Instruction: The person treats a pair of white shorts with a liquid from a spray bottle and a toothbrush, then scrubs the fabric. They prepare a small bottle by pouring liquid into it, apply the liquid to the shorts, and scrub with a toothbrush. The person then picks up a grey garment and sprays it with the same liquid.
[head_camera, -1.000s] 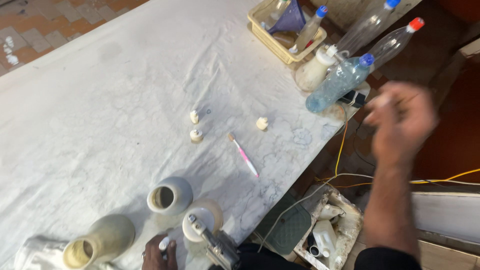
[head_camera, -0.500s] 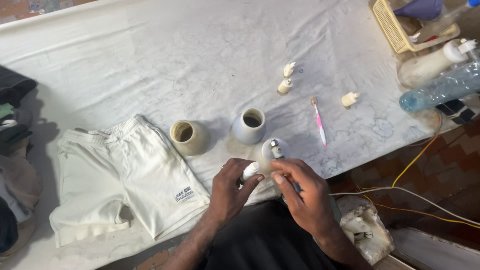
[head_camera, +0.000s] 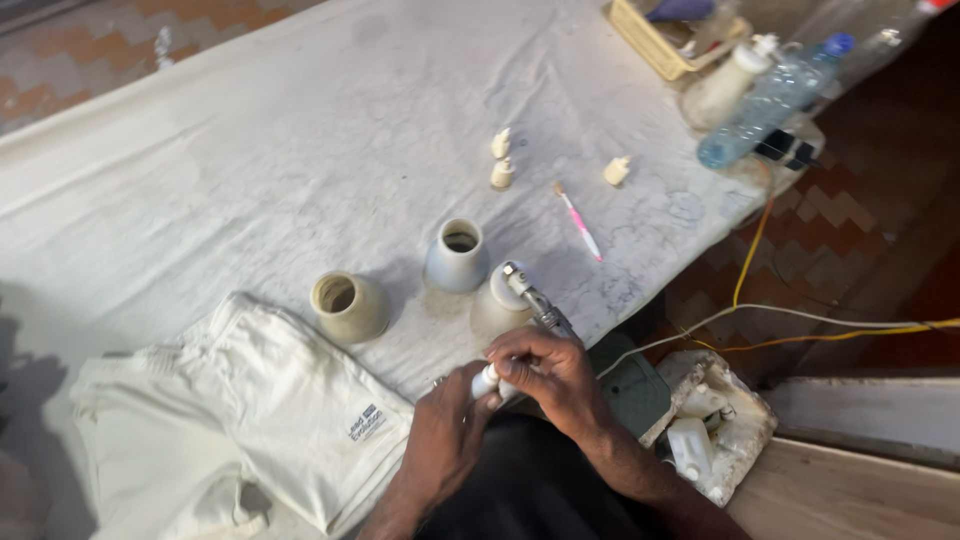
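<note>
Metal rotary tool (head_camera: 535, 305) gripped in closed right hand (head_camera: 550, 375), tip at pale vase (head_camera: 497, 305) on counter (head_camera: 250, 180); left hand (head_camera: 450, 430) fingers pinch its white end; keep both grips firm, tip steady.

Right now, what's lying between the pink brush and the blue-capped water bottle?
In the head view, one small cream-coloured piece lies on the white cloth between the pink brush and the bottle.

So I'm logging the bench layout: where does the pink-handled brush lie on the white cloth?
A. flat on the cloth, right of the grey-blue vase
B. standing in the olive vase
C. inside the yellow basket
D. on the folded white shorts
A: the pink-handled brush lies flat on the white cloth, to the right of the grey-blue vase, touching no vase.
</note>
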